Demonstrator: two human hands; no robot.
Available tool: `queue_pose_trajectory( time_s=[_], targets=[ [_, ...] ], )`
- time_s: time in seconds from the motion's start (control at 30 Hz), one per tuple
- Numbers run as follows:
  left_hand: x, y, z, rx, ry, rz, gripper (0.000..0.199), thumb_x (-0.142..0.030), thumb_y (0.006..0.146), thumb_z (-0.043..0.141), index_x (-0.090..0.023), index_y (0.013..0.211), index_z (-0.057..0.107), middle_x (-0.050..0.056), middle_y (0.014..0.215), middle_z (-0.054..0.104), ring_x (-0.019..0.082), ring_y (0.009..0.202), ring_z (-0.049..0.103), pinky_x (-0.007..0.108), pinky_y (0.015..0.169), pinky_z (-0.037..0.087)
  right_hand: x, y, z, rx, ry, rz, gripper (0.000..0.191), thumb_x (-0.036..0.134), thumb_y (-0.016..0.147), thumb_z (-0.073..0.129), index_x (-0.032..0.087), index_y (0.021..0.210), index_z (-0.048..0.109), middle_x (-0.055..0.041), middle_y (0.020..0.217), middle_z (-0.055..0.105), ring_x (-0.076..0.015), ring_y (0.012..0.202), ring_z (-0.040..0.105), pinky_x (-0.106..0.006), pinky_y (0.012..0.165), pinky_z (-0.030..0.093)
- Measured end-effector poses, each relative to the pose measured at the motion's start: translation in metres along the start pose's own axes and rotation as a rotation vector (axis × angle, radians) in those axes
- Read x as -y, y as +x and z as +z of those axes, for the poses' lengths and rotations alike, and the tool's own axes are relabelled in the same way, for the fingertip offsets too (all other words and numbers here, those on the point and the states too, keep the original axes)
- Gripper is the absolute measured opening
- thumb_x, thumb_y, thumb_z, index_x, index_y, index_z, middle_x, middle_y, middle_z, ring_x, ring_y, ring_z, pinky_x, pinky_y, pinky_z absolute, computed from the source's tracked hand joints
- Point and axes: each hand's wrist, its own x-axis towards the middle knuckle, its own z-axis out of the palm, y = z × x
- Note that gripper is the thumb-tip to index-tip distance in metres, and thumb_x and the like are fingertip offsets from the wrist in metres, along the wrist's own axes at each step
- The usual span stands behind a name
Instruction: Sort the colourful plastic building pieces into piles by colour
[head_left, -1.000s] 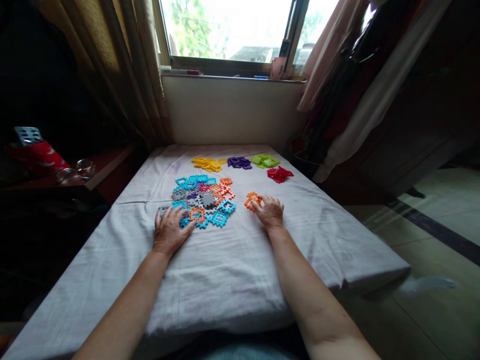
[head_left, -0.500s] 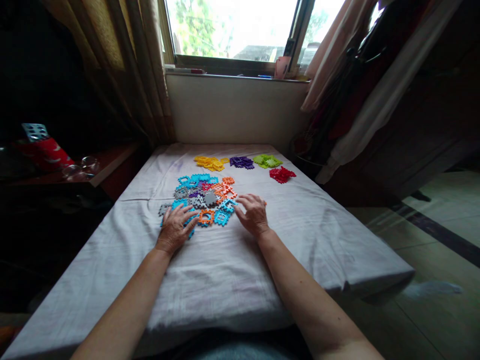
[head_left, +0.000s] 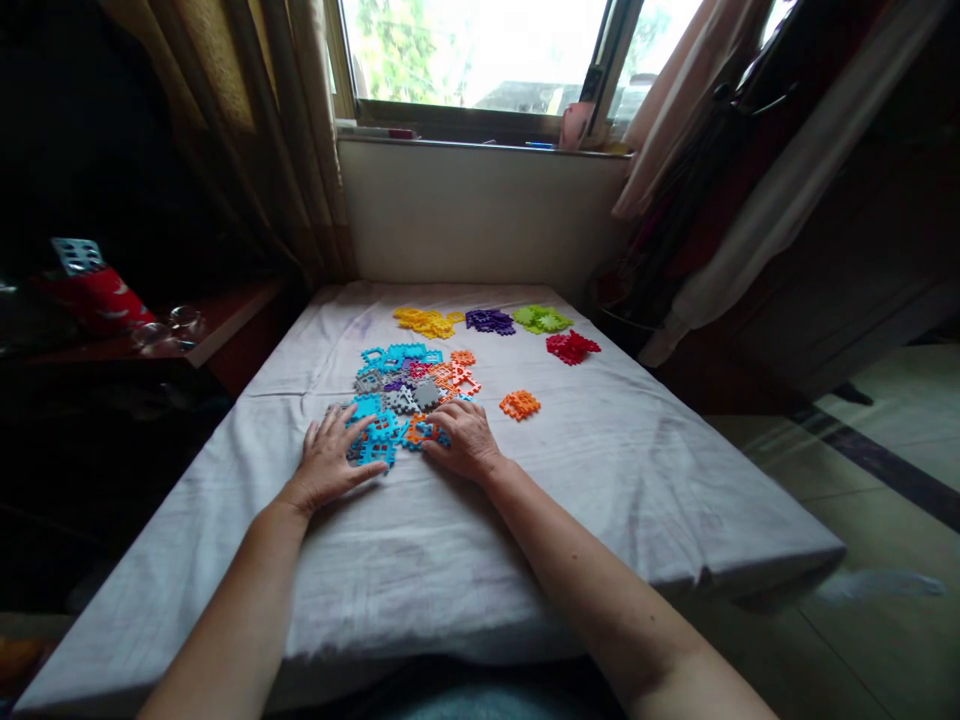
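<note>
Blue toothed plastic pieces [head_left: 379,428] lie at the near left of a mixed pile, and my left hand [head_left: 328,458] rests against their left side with its fingers spread. My right hand [head_left: 463,440] is over the pile's near right edge, fingers apart and touching blue and orange pieces; what lies under its fingertips is partly hidden. Grey pieces [head_left: 427,394] sit mid-pile beside a few red and purple ones, with orange pieces [head_left: 454,376] at the right. A separate small orange pile [head_left: 520,404] lies to the right of my right hand.
Sorted piles of yellow [head_left: 426,322], purple [head_left: 490,321], green [head_left: 543,319] and red [head_left: 574,347] pieces lie toward the far side of the cloth-covered table [head_left: 600,500]. A dark side shelf [head_left: 232,318] stands at the left, and clothes hang at the right.
My right hand has moved left onto the pile's near edge, uncovering the small orange pile. My left hand has shifted slightly left, its fingers spread wider. The view has shifted a little.
</note>
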Motion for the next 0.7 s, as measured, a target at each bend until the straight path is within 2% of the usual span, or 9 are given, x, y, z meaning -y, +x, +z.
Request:
queue_pose_trajectory(
  time_s=[0.1, 0.17, 0.3, 0.4, 0.5, 0.57, 0.63, 0.7],
  targets=[
    [-0.006, -0.001, 0.000, 0.017, 0.060, -0.016, 0.064, -0.061, 0.077, 0.066, -0.033, 0.134, 0.062, 0.007, 0.158, 0.043, 0.038, 0.150, 0.028, 0.063, 0.119, 0.021, -0.016, -0.004, -0.009, -0.161, 0.000, 0.095, 0.030, 0.041, 0.086, 0.071, 0.025, 0.111, 0.073, -0.0067, 0.121, 0.071, -0.0257, 0.119, 0.056, -0.040, 0.103, 0.038],
    [-0.003, 0.000, 0.001, -0.034, 0.072, -0.044, 0.056, -0.058, 0.082, 0.061, -0.032, 0.131, 0.064, 0.007, 0.155, 0.047, 0.038, 0.149, 0.031, 0.062, 0.118, 0.022, -0.033, -0.008, -0.019, -0.257, -0.037, 0.249, 0.030, 0.038, 0.087, 0.069, 0.023, 0.113, 0.072, -0.0085, 0.121, 0.071, -0.0266, 0.118, 0.057, -0.041, 0.102, 0.038],
    [0.012, 0.003, 0.008, -0.223, 0.036, -0.127, 0.048, -0.052, 0.086, 0.056, -0.029, 0.127, 0.066, 0.011, 0.146, 0.056, 0.037, 0.141, 0.041, 0.062, 0.115, 0.028, -0.077, -0.025, -0.040, -0.323, -0.173, 0.639, 0.031, 0.038, 0.086, 0.065, 0.023, 0.113, 0.073, -0.0108, 0.117, 0.071, -0.0284, 0.114, 0.056, -0.042, 0.098, 0.039],
    [0.022, 0.005, 0.014, -0.390, -0.001, -0.207, 0.045, -0.048, 0.086, 0.056, -0.027, 0.125, 0.066, 0.014, 0.140, 0.060, 0.038, 0.136, 0.047, 0.062, 0.111, 0.033, -0.102, -0.037, -0.047, -0.333, -0.217, 0.834, 0.029, 0.037, 0.087, 0.062, 0.023, 0.109, 0.075, -0.0111, 0.114, 0.071, -0.0292, 0.113, 0.054, -0.043, 0.097, 0.039],
    [0.026, 0.007, 0.014, -0.513, -0.036, -0.246, 0.046, -0.043, 0.086, 0.056, -0.026, 0.127, 0.064, 0.015, 0.140, 0.060, 0.037, 0.134, 0.048, 0.059, 0.111, 0.035, -0.113, -0.043, -0.046, -0.346, -0.216, 0.922, 0.028, 0.035, 0.087, 0.060, 0.024, 0.108, 0.076, -0.0119, 0.117, 0.070, -0.0298, 0.115, 0.053, -0.045, 0.096, 0.041],
    [0.023, 0.007, 0.011, -0.537, -0.050, -0.218, 0.043, -0.041, 0.087, 0.054, -0.025, 0.125, 0.065, 0.015, 0.140, 0.060, 0.035, 0.133, 0.049, 0.056, 0.111, 0.036, -0.114, -0.044, -0.044, -0.366, -0.217, 0.914, 0.029, 0.034, 0.086, 0.060, 0.024, 0.109, 0.076, -0.0125, 0.122, 0.068, -0.0301, 0.117, 0.052, -0.045, 0.096, 0.041],
    [0.015, 0.006, 0.005, -0.525, -0.038, -0.140, 0.034, -0.041, 0.089, 0.053, -0.026, 0.114, 0.071, 0.013, 0.140, 0.060, 0.034, 0.134, 0.049, 0.055, 0.113, 0.035, -0.112, -0.043, -0.041, -0.377, -0.216, 0.887, 0.028, 0.033, 0.086, 0.060, 0.025, 0.108, 0.076, -0.0122, 0.126, 0.067, -0.0300, 0.120, 0.051, -0.046, 0.098, 0.041],
    [0.003, 0.004, 0.000, -0.449, -0.010, -0.016, 0.023, -0.041, 0.088, 0.056, -0.029, 0.094, 0.075, 0.008, 0.138, 0.063, 0.033, 0.137, 0.047, 0.056, 0.116, 0.031, -0.109, -0.041, -0.040, -0.370, -0.208, 0.877, 0.027, 0.031, 0.086, 0.060, 0.026, 0.107, 0.076, -0.0114, 0.128, 0.065, -0.0296, 0.122, 0.050, -0.046, 0.099, 0.041]
  ],
)
